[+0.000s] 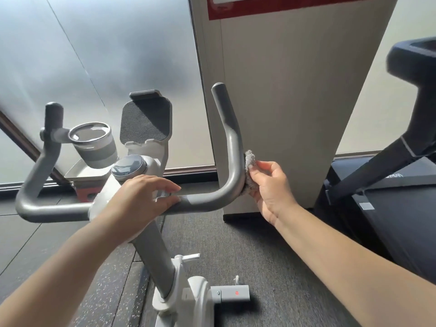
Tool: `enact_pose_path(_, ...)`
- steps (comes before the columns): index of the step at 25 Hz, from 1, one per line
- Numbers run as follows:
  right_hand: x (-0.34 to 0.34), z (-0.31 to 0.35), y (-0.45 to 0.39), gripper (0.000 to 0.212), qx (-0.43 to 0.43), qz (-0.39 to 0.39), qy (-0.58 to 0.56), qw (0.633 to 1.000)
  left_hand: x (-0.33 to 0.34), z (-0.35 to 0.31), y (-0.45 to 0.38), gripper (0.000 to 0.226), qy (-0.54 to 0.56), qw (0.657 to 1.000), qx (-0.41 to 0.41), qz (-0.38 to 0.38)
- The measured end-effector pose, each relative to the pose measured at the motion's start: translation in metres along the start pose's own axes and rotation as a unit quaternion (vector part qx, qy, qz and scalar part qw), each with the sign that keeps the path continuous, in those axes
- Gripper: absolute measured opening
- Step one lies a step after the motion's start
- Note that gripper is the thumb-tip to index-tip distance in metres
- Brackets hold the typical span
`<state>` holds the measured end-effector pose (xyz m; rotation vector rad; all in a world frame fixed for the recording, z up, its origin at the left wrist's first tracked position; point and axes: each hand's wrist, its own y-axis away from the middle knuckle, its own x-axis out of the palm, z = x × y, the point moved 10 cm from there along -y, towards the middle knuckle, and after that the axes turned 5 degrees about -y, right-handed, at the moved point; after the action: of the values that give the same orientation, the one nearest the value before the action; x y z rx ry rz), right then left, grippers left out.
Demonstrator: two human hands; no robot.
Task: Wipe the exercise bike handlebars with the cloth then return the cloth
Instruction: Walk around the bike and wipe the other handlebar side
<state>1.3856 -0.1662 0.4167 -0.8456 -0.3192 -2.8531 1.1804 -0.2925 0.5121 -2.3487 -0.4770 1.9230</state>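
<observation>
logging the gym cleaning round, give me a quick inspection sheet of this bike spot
surface: dark speckled rubber floor, nothing loose seen
job's things: grey cloth pressed on the outer bend of the right handlebar
clutter: cup holder, tablet holder and round display on the bike
grippers: right hand pinches the cloth; left hand rests on the bar near the stem
cables: nothing seen
surroundings: beige pillar, frosted glass wall, black treadmill to the right
</observation>
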Motion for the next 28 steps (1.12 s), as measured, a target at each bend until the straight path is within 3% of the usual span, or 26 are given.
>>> enact_pose_path(8,-0.004,-0.043,0.052,0.017,-0.01,0.017,0.036,0.999,0.003,0.032,0.008,0.012,0.024,1.0,-0.002,-0.019)
enact_pose_path(12,0.006,-0.077,0.069,0.016,0.043,-0.011,-0.023,0.999,-0.008,0.039,0.017,0.016,0.034,0.998,-0.012,-0.047)
enact_pose_path(23,0.104,-0.159,0.098,0.02,0.178,0.045,-0.07,0.981,-0.006,0.055,0.032,0.026,0.067,0.996,-0.024,-0.055)
enact_pose_path(28,0.107,-0.16,0.099,0.027,0.203,0.067,-0.094,0.972,-0.007,0.056,0.032,0.024,0.07,0.995,-0.027,-0.06)
